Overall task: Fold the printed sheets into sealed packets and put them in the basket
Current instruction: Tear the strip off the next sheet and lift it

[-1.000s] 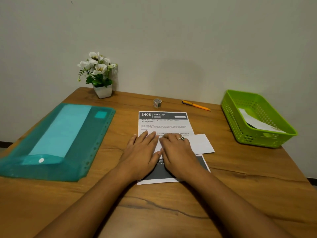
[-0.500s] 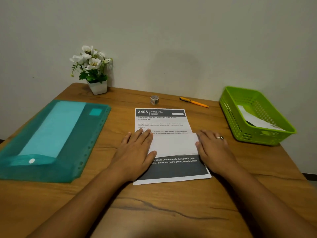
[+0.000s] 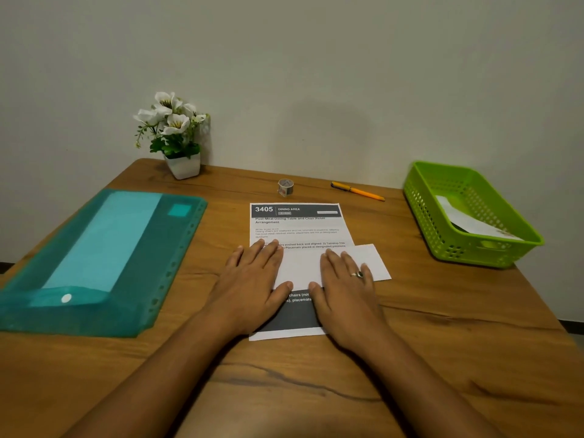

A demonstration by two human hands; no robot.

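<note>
Printed sheet (image 3: 297,226), headed "3405 DINING AREA" and "Post-Meal Dining Table and Chair Reset Arrangement", lies flat at the centre of the wooden table (image 3: 442,343), with a blank white folded paper (image 3: 373,263) across its middle. Left hand (image 3: 252,286) and right hand (image 3: 344,289) press flat on that paper, fingers straight, gripping nothing. Beyond: tape roll (image 3: 285,187), orange pen (image 3: 357,191), green basket (image 3: 423,213) holding one white packet (image 3: 474,222).

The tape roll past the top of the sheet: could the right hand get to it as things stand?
Probably yes. The right hand lies flat on the folded paper, holding nothing, and the tape roll stands in the open just past the printed sheet, with nothing standing between them.
</note>
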